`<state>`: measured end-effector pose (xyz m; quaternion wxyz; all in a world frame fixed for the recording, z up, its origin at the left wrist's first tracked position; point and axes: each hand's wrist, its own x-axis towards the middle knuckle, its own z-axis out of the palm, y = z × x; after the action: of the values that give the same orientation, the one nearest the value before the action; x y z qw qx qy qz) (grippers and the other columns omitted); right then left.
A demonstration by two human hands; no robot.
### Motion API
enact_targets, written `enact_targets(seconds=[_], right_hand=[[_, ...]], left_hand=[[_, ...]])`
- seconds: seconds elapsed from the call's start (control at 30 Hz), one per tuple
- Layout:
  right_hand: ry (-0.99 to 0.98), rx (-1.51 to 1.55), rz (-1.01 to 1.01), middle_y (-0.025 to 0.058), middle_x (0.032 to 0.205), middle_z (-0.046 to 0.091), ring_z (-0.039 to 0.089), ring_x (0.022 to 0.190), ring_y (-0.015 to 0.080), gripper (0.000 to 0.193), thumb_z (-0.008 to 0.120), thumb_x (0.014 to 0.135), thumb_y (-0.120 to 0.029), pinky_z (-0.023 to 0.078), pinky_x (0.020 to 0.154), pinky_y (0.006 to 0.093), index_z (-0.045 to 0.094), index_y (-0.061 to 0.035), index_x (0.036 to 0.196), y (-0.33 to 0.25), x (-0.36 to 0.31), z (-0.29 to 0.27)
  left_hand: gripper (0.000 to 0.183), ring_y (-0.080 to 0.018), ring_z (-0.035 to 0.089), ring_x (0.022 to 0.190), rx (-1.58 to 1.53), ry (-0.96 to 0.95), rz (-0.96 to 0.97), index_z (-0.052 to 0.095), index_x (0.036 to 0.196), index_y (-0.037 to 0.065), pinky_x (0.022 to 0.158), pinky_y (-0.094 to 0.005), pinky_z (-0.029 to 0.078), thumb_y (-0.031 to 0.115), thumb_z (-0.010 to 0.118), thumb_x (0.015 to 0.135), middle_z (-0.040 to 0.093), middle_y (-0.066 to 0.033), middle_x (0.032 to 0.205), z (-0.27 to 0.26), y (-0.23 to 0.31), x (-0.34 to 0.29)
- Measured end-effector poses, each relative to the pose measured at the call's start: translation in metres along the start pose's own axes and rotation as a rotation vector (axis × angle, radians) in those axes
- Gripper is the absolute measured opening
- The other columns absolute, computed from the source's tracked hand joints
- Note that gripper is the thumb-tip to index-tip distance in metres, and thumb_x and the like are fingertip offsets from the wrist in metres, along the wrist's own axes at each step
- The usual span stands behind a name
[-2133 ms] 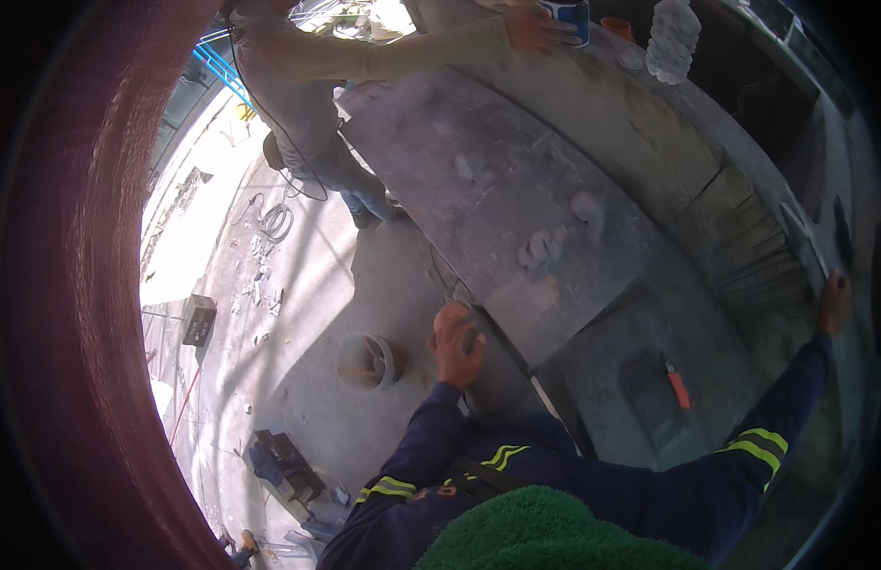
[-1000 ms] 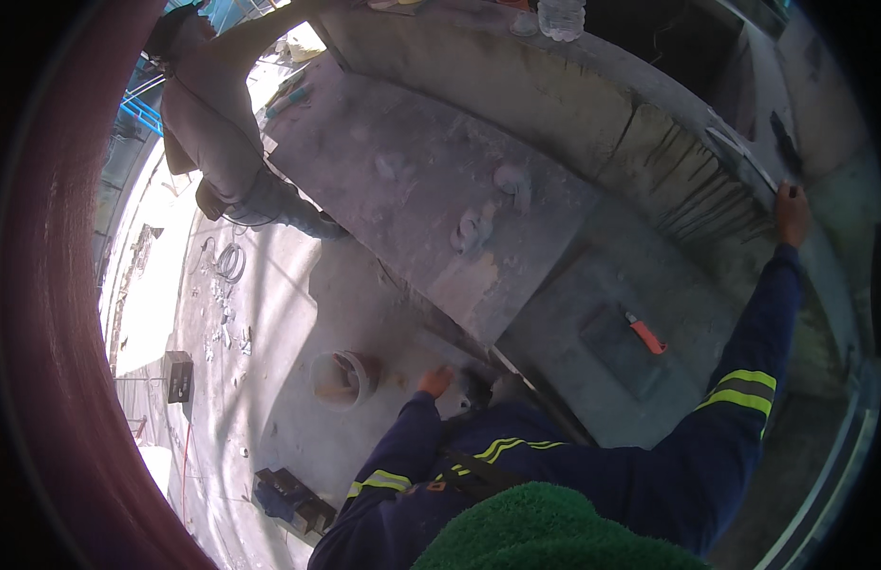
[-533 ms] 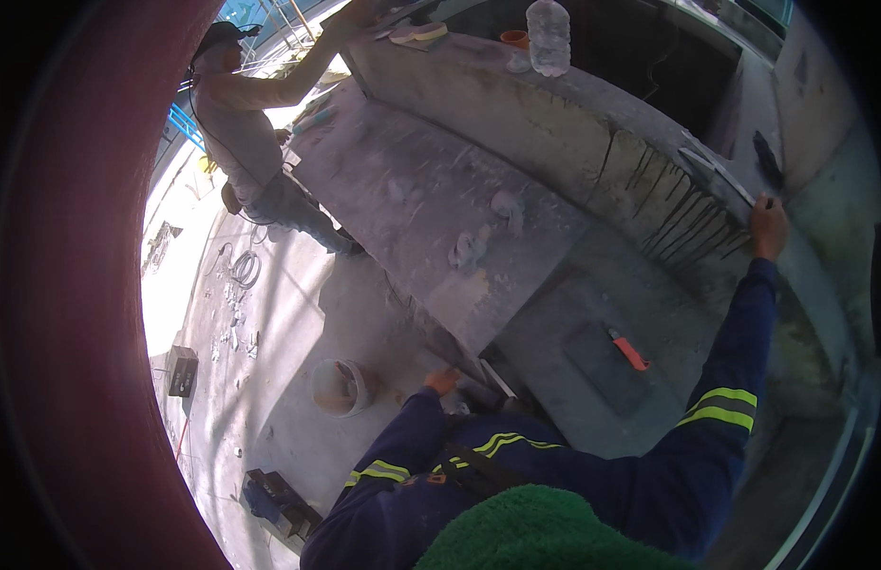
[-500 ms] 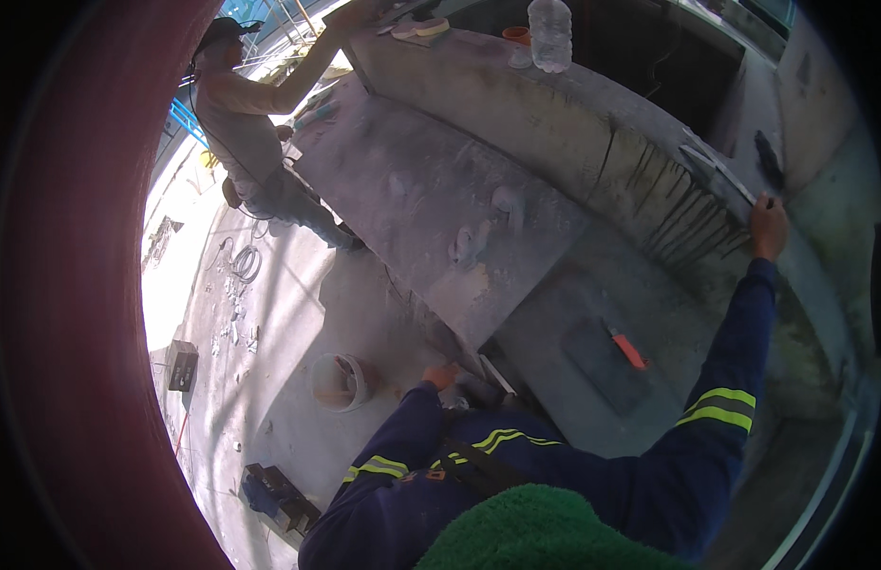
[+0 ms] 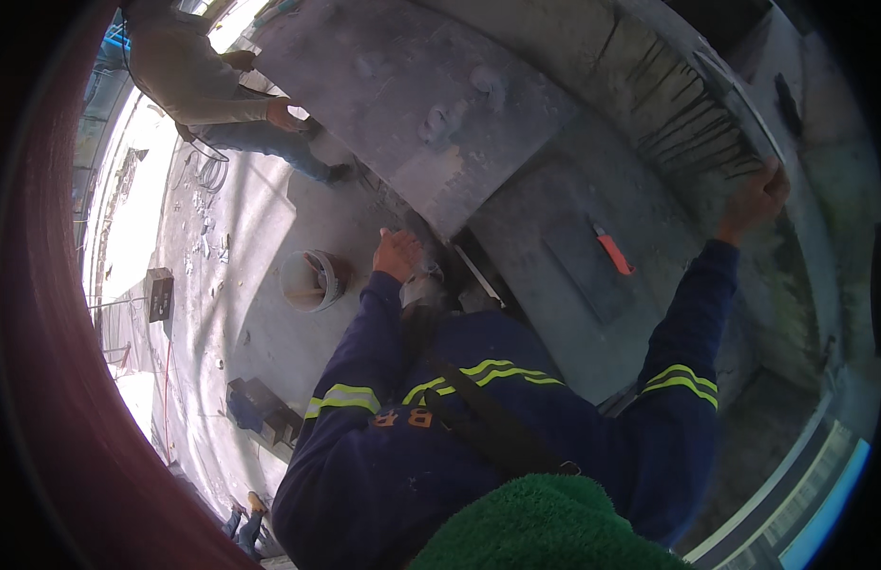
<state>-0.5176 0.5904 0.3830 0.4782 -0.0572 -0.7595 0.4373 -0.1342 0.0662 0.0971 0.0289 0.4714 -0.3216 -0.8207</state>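
Note:
My right hand [image 5: 756, 201] reaches to the ledge at the right. Its fingers are closed at the lower end of a thin pale strip [image 5: 741, 87] that runs along the ledge edge. My left hand [image 5: 397, 255] is raised before my body, beside the corner of a large grey board [image 5: 402, 104]. Its fingers are loosely apart and nothing shows in them. A utility knife with an orange-red handle [image 5: 614, 255] lies on a dark flat rectangle [image 5: 581, 271], between my two hands.
A co-worker [image 5: 198, 85] stands at the far left, hands near the board's edge. A white bucket [image 5: 312, 281] with tools in it stands on the floor left of my left hand. Dark blocks [image 5: 263, 413] and a coiled cable [image 5: 212, 171] lie farther left. Dark streaks mark the wall [image 5: 682, 104].
My view has tilted down and nearer my body. My left hand has lifted forward from beside my waist. The co-worker has lowered an arm toward the board. My right hand stays at the strip.

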Motion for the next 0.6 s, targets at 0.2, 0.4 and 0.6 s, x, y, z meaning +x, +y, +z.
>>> enact_targets(seconds=[0.2,0.4,0.6], right_hand=[[-1.518,0.329,0.974,0.0037,0.108,0.070,0.066,0.090,0.0129,0.057,0.060,0.111,-0.052,0.053,0.081,0.0290,0.070,-0.0011,0.134,-0.076,-0.344,-0.033],[-1.510,0.295,1.444,0.0057,0.117,0.071,0.068,0.100,0.0182,0.061,0.061,0.109,-0.057,0.054,0.085,0.0388,0.066,-0.0025,0.137,-0.093,-0.472,0.006],[-1.514,0.220,1.486,0.0063,0.102,0.073,0.068,0.090,0.0164,0.051,0.059,0.111,-0.053,0.050,0.078,0.0316,0.073,-0.0036,0.112,-0.093,-0.495,0.035]], left_hand=[[0.100,-0.0436,0.035,0.159,-0.024,-0.004,-0.065,0.033,0.167,-0.003,0.128,-0.0575,0.030,0.079,0.030,0.108,0.037,-0.0238,0.172,0.031,0.044,0.030],[0.110,-0.0407,0.031,0.161,-0.025,-0.135,-0.173,0.020,0.170,-0.005,0.132,-0.0579,0.021,0.083,0.032,0.105,0.030,-0.0243,0.174,0.058,0.079,0.048],[0.111,-0.0402,0.031,0.160,0.130,-0.247,-0.232,0.020,0.170,-0.004,0.132,-0.0586,0.021,0.084,0.037,0.104,0.029,-0.0248,0.174,0.062,0.098,0.035]])
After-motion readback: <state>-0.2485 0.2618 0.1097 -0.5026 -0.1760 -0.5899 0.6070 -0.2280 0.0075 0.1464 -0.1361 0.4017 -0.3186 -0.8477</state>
